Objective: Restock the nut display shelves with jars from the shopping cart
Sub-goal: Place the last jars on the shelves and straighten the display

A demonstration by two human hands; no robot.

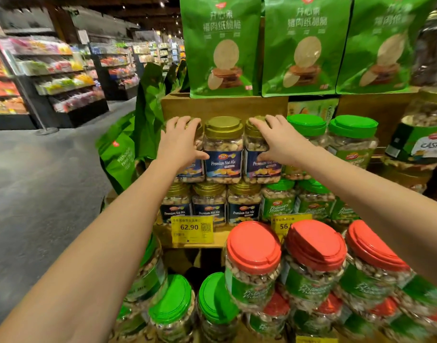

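Three gold-lidded Premium Nut Mix jars stand in a row on top of a lower row of the same jars on the wooden display shelf (195,242). My left hand (180,142) grips the left jar (193,170), fingers over its lid and thumb on its front. My right hand (278,139) grips the right jar (255,144) the same way. The middle jar (223,148) stands untouched between my hands. No shopping cart is in view.
Green-lidded pistachio jars (306,134) stand right of the nut mix. Red-lidded jars (253,263) and green-lidded jars (171,303) fill the lower tier. Green snack bags (222,45) line the top. A yellow price tag (192,229) hangs in front. The aisle floor (39,184) lies left.
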